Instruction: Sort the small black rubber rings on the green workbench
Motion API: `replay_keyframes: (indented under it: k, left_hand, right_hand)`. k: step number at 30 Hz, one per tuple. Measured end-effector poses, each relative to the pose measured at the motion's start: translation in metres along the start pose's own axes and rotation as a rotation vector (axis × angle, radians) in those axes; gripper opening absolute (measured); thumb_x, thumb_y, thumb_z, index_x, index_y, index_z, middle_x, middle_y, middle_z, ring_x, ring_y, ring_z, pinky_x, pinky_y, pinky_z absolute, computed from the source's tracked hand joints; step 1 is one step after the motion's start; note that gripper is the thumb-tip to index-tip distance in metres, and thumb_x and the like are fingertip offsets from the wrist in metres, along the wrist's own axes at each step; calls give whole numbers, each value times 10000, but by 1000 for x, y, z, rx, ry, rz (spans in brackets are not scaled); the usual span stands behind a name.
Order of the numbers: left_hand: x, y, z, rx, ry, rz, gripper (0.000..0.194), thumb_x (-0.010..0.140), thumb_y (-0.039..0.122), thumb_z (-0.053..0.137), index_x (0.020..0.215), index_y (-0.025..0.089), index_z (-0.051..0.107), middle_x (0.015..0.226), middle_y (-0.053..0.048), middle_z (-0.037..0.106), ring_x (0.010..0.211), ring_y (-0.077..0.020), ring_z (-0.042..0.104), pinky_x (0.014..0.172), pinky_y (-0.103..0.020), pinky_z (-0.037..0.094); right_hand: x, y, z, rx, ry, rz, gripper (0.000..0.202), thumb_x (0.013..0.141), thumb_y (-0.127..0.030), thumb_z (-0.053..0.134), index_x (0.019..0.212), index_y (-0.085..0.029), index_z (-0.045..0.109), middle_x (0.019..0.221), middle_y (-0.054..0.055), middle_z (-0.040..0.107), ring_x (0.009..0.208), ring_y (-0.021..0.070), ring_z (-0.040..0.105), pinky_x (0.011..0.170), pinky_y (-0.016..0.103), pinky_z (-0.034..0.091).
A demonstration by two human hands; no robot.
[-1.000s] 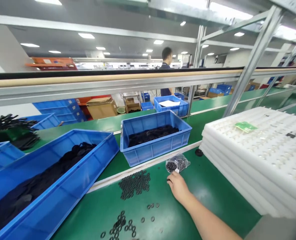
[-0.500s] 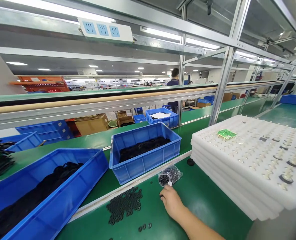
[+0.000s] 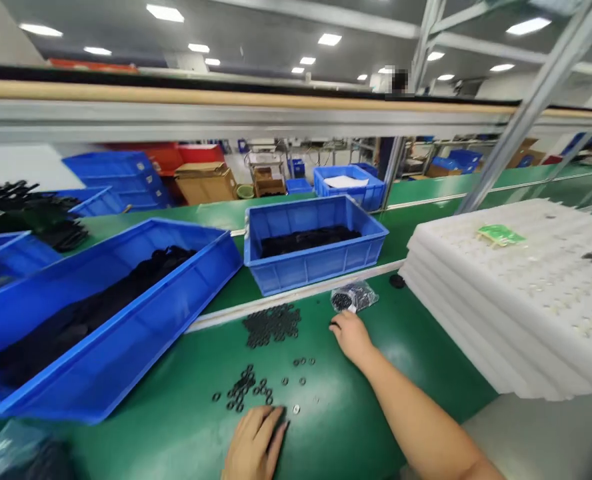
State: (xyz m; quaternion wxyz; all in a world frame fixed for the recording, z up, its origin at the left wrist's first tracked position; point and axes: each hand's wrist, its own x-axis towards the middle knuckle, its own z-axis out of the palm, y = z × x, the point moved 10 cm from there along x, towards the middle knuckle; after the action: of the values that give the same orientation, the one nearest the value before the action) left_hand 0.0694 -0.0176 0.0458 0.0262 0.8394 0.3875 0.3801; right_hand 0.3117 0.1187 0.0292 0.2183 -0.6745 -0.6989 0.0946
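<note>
My right hand (image 3: 353, 339) is at the near edge of a clear plastic bag (image 3: 361, 297) of small black rings, its fingers curled together on something dark that I cannot make out. My left hand (image 3: 256, 443) is low in the view, fingers bent over a dark piece that is too blurred to name. Just beyond it lie loose black rings (image 3: 243, 387). A denser patch of black rings (image 3: 272, 325) spreads farther back on the green table (image 3: 336, 413). A few single rings (image 3: 303, 361) lie between the hands.
Two blue bins (image 3: 321, 267) (image 3: 141, 347) with black parts stand behind and at left. Stacked white foam trays (image 3: 456, 300) with a green circuit board (image 3: 501, 235) are at right. A plastic bag (image 3: 23, 453) lies bottom left. A metal post (image 3: 531, 113) rises behind the trays.
The view has tilted down, so the scene sits higher. My left hand and the nearer group of rings have come into view. My right hand remains beside the bag.
</note>
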Motion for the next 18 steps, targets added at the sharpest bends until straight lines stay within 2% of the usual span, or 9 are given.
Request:
replay_keyframes:
  k: [3, 6, 11, 16, 18]
  left_hand:
    - [2, 3, -5, 30, -13, -76, 146, 929, 178, 547, 988, 203, 679, 846, -67, 669, 764, -181, 639, 699, -299, 526]
    - [1, 8, 3, 75, -58, -102, 156, 933, 145, 516, 919, 187, 666, 783, -61, 638, 729, -175, 592, 662, -308, 477]
    - [-6, 2, 10, 131, -87, -158, 91, 916, 167, 550, 920, 182, 639, 800, -64, 628, 743, -183, 556, 662, -335, 433]
    - [-10, 5, -3, 47, -18, -189, 107, 886, 183, 582, 978, 181, 637, 838, -79, 634, 780, -196, 572, 688, -361, 461]
    - [-6, -3, -15, 7, 25, -183, 124, 889, 198, 578, 994, 183, 643, 843, -86, 642, 793, -200, 588, 698, -364, 477]
  right_hand:
    - [-4, -1, 5, -25, 7, -74, 143, 909, -189, 589, 920, -169, 730, 948, 116, 691, 930, 255, 635, 874, 357, 495]
    - [-9, 4, 9, -26, 80, -182, 208, 920, -251, 530, 897, -175, 722, 915, 119, 696, 898, 272, 639, 857, 385, 503]
    - [-2, 26, 22, 27, 179, -225, 320, 892, -365, 443, 898, -192, 713, 918, 128, 705, 869, 294, 649, 801, 418, 523]
    - [-2, 31, 20, 21, 179, -171, 355, 869, -403, 399, 862, -229, 708, 891, 114, 706, 841, 297, 660, 743, 421, 528]
    - [-2, 30, 19, 21, 187, -168, 360, 872, -408, 390, 856, -235, 705, 892, 113, 706, 828, 296, 664, 730, 423, 528]
